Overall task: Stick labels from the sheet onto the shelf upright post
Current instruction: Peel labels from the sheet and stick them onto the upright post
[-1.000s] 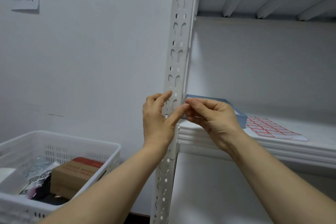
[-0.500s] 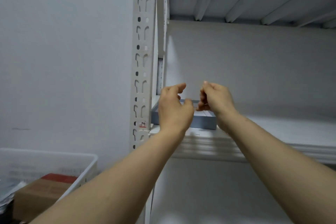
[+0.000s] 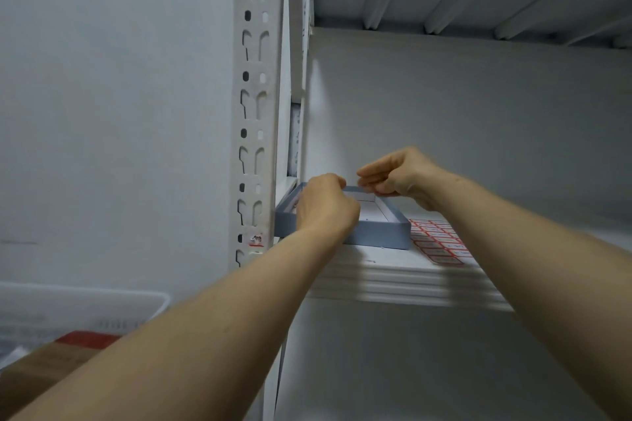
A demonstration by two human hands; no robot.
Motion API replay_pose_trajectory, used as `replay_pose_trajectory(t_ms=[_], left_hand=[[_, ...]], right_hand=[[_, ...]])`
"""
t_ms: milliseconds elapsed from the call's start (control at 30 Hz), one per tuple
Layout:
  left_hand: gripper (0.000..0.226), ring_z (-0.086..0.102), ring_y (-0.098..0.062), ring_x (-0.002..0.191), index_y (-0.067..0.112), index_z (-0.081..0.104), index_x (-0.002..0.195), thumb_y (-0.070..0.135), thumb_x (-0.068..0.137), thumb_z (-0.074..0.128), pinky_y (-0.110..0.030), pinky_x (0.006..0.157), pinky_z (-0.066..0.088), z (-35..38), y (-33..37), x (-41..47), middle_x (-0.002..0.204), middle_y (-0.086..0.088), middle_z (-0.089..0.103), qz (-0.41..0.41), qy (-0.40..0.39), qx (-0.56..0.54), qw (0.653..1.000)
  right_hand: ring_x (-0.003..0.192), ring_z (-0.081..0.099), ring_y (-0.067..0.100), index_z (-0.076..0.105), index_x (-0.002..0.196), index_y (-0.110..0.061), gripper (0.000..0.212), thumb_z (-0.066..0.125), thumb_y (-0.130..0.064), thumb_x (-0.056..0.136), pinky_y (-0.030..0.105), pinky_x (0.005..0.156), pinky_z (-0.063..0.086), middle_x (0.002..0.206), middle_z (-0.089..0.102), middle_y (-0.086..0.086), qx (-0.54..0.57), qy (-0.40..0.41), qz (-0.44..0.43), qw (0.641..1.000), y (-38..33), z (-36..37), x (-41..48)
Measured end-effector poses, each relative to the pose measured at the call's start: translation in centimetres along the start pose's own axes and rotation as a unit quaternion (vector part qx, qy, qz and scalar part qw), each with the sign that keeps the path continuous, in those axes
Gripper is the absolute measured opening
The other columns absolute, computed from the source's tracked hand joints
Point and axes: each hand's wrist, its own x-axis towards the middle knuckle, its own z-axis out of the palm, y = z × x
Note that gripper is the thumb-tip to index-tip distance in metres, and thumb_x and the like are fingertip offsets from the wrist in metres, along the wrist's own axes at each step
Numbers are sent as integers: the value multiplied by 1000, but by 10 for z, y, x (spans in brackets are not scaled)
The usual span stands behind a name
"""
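Head view, only view.

Upright post (image 3: 254, 113): white painted metal angle with a matt, slightly scuffed face and paired keyhole slots and round holes running up it. One small red-and-white label (image 3: 256, 240) is on the face low down, between slot pairs, and looks a little creased.

Right of the post, on the ribbed white shelf board (image 3: 393, 280): a shallow grey-blue card box (image 3: 383, 236), rectangular, with a white inside. Further right of the post, touching or just beside the box: the label sheet (image 3: 437, 243), flat, with rows of red-bordered rectangles.

Left hand (image 3: 325, 205): over the box's near-left part, back to the camera, fingers curled down. The tips are hidden, so I cannot tell if they hold anything.
Right hand (image 3: 400, 178): above the box's far rim, fingers and thumb drawn together as in a pinch. I cannot tell what is between them, if anything.

Judgement: between labels, with the hands busy at the box and not at the sheet or post.

For the next label:
- Lift one corner cleanly off the backing.
- Hold it by the edge only.
- Seat it on solid metal between slots, not bridging a hole.
- Rub from the centre outward to avoid the crease seen on the first.

Left of the post, low: white plastic basket (image 3: 85, 308) and brown cardboard carton (image 3: 41, 372), both blurred.
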Motion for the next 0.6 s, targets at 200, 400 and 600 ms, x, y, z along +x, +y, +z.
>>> replay_pose_trajectory(t_ms=[200,400,600], left_hand=[[48,51,-23,123,11,50,134,-3,88,48,-32,99,42,0,-5,2,134,-7,56,-2,-1,-6,1000],[48,48,-23,125,14,49,135,1,89,48,-35,104,40,-1,-9,-2,137,-6,49,47,17,10,999],[51,39,-20,114,10,54,128,0,78,57,-30,97,39,-3,-33,-46,127,-8,43,228,196,29,953]], right_hand=[[49,64,8,72,91,-4,11,71,-3,80,22,58,53,59,69,1,-79,44,-16,996,11,6,11],[89,62,11,76,92,-22,19,73,-10,78,26,90,47,92,70,-6,-228,47,-45,971,13,12,8],[104,63,12,67,116,-23,30,61,-35,89,30,95,47,114,69,-3,-202,105,-92,969,5,27,-14]])
